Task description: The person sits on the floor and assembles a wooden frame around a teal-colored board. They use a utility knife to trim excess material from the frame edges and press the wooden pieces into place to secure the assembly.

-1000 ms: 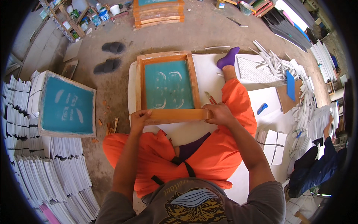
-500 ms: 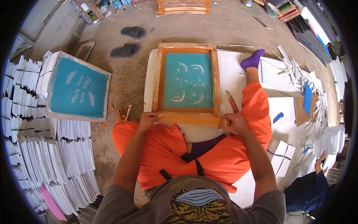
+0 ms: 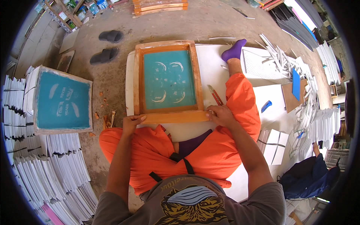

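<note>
A silk-screen frame (image 3: 169, 80) of brown wood, its teal mesh marked with pale curved lines, lies on a white board in front of me. My left hand (image 3: 131, 123) is closed at the near left corner, thumb along the wooden near side. At the near right corner, my right hand (image 3: 221, 114) is closed round the wood, with its fingertips partly hidden. Just beyond the right hand, a red utility knife (image 3: 215, 95) lies on the board beside the frame.
A second teal screen (image 3: 63, 101) leans on stacked white sheets (image 3: 52, 165) at left. My outstretched leg (image 3: 243, 101) flanks the frame on the right. Past it lie a blue cutter (image 3: 266, 106) and white offcuts (image 3: 279, 52). Dark slippers (image 3: 104, 55) sit on the floor.
The whole view has swung, so the scene sits further left. My right hand's fingers have shifted a little on the near right corner. The left hand keeps its place on the frame.
</note>
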`<state>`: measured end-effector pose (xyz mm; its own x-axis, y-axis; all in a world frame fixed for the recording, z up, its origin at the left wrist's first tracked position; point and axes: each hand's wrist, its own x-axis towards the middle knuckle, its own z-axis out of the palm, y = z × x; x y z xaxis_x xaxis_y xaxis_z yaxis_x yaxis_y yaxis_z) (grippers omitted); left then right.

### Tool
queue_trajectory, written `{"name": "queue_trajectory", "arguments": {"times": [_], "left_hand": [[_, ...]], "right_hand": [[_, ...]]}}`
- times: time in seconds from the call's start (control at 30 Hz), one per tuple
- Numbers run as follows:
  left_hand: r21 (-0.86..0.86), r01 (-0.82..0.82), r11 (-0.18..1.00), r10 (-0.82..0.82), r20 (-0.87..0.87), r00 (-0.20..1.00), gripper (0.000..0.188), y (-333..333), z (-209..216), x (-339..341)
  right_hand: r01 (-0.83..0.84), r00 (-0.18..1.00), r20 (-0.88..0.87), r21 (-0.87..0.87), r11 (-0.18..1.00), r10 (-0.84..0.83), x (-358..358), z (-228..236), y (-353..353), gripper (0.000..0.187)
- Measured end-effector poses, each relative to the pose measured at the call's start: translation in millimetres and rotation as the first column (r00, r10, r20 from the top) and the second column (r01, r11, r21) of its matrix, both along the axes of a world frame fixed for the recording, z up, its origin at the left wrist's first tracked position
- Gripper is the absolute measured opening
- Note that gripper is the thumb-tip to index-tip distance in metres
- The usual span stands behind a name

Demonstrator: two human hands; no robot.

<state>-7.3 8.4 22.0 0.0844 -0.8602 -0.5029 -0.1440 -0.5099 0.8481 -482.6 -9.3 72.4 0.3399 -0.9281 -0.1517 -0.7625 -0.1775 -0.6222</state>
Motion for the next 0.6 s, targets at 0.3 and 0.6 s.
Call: {"name": "queue_trajectory", "arguments": {"times": [0.3,0.6], "left_hand": [[-0.075,0.042,0.996,-0.041,0.027,0.999,0.025,2.7,-21.7,14.8],[-0.161,-0.030,0.986,0.021,-0.057,0.998,0.027,3.3,-25.4,11.7]], "right_hand": [[0.032,0.974,-0.220,-0.078,0.996,-0.048,12.3,-24.3,-3.8,0.025],[-0.083,0.937,-0.349,-0.133,0.988,0.031,21.4,-12.9,-11.3,0.030]]}}
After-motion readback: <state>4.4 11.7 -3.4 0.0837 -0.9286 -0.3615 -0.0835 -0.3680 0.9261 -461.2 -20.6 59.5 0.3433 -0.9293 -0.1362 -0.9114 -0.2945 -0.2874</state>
